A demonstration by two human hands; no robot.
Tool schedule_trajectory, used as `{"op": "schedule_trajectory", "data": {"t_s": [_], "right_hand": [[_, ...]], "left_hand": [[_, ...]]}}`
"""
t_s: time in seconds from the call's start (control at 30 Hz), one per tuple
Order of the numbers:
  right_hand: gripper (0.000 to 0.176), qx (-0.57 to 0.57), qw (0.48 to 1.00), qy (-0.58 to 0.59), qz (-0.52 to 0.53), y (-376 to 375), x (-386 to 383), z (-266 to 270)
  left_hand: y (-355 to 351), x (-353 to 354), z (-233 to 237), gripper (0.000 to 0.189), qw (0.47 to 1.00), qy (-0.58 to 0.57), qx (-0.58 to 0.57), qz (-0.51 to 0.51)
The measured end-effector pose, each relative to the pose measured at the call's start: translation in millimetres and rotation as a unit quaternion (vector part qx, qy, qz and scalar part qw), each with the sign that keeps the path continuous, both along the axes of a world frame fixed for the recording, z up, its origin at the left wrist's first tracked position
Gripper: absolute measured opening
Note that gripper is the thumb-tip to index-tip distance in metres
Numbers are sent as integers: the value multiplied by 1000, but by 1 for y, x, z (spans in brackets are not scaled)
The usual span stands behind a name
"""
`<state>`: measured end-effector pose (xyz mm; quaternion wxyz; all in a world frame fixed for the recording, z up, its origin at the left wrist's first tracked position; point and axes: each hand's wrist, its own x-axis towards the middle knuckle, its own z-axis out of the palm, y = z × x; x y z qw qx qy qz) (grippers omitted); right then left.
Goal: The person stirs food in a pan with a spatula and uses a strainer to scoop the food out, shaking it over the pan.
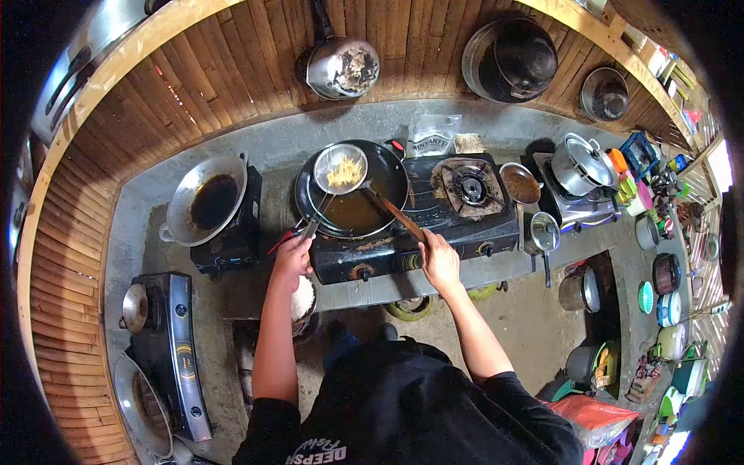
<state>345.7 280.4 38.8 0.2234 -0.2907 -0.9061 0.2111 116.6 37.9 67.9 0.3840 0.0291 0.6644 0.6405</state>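
My left hand (pixel 291 259) is closed around the handle of a round mesh strainer (pixel 319 172). Pale yellow pieces of food (pixel 346 171) lie in the strainer's basket, which is over the left part of a dark frying pan (pixel 394 172). Brown oil (pixel 358 215) covers the pan's bottom. In my right hand (pixel 440 260) is a spatula with a wooden handle (pixel 404 220); its far end is over the pan beside the strainer. The pan sits on the left burner of a black two-burner gas stove (pixel 449 248).
Right of the pan is a bare burner (pixel 471 186). A wok with dark liquid (pixel 232 167) stands on another stove at left. Small pans (pixel 521 184) and a lidded pot (pixel 581 164) stand at right. A bowl of white grains (pixel 303 298) is below my left forearm.
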Motion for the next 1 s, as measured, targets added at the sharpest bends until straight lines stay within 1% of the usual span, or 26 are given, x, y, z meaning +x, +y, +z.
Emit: {"op": "schedule_trajectory", "data": {"t_s": [0.1, 0.2, 0.27, 0.3, 0.37, 0.43, 0.53, 0.57, 0.67, 0.7, 0.83, 1.0], "right_hand": [[33, 4, 1000, 11, -6, -1, 1, 2], [33, 3, 1000, 6, -10, -1, 0, 1], [33, 3, 1000, -1, -11, -1, 1, -1], [33, 3, 1000, -4, -12, -2, 1, -2], [33, 6, 1000, -2, -13, -1, 1, -2], [33, 8, 1000, 1, -15, -3, 3, -1], [33, 13, 1000, 11, -15, -4, 3, 1], [32, 16, 1000, 13, -16, -4, 4, 1], [33, 12, 1000, 13, -13, -7, 5, -2], [34, 9, 1000, 12, -10, -6, 5, -3], [33, 13, 1000, 11, -12, -7, 5, -6], [33, 23, 1000, 11, -13, -9, 5, -5]], "left_hand": [[-1, 3, 17, 22, 999, 5, 34, 6], [2, 2, 19, 21, 999, 12, 34, -7], [5, -2, 3, 20, 1000, 3, 9, -7], [7, -1, 3, 19, 1000, -2, -4, -7], [9, 2, 3, 19, 1000, -17, 18, -3], [8, 6, 12, 18, 999, -30, 43, -1], [6, 6, 22, 19, 997, -3, 73, -20], [6, 7, 23, 19, 997, 4, 69, -25], [8, 1, 3, 20, 999, -3, 32, -33], [9, 3, 3, 21, 999, 1, 16, -30], [8, 7, 3, 21, 998, -12, 53, -41], [15, 4, 0, 20, 999, 2, 27, -43]]}}
